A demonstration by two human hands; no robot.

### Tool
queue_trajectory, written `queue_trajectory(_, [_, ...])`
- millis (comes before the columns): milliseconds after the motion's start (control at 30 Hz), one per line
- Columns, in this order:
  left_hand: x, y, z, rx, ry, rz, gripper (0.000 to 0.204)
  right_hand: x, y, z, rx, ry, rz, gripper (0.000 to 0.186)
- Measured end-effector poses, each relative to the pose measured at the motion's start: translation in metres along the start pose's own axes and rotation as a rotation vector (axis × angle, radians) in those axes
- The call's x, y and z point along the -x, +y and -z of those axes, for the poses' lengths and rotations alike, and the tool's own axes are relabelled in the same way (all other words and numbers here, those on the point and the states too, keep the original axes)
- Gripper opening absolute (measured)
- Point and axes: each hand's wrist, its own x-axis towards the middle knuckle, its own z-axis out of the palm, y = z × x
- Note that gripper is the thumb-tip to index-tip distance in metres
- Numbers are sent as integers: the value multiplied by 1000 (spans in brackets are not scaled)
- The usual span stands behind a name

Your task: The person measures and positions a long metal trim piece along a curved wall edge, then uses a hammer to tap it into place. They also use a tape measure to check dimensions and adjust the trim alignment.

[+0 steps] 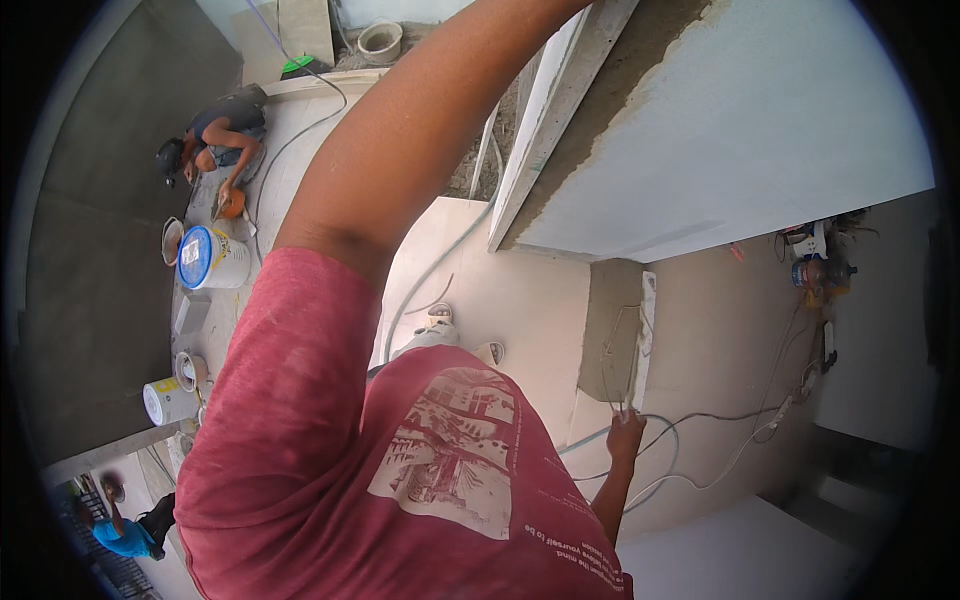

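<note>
My left arm [400, 130] stretches up across the view toward the top edge, and its hand is out of the picture. It passes beside a long straight board [565, 120] along the edge of a partly plastered wall [720, 130]. At the lower right, my right hand [626, 432] is closed around the ends of some thin bent metal rods [632, 370]. The rods extend away from me in front of a grey rectangular patch [602, 350] and a white strip [648, 320]. How the rods join is too fine to make out.
Hoses and cables [700, 485] run over the tiled floor [500, 280]. At left, a person [230, 130] crouches near an orange bowl [232, 204] and a blue-lidded bucket [215, 258]. Another white bucket [168, 400] stands nearer. A person in blue [125, 537] is at lower left.
</note>
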Motion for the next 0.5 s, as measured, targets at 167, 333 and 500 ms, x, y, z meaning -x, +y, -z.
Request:
queue_trajectory(167, [-3, 4, -1, 113, -97, -22, 70, 102, 116, -146, -172, -456, -113, 23])
queue_trajectory(333, [-7, -1, -9, 66, 63, -116, 64, 127, 122, -161, -440, -428, -383, 22])
queue_trajectory(500, [-5, 1, -12, 33, 47, -44, 66, 121, 122, -155, -633, -315, -545, 20])
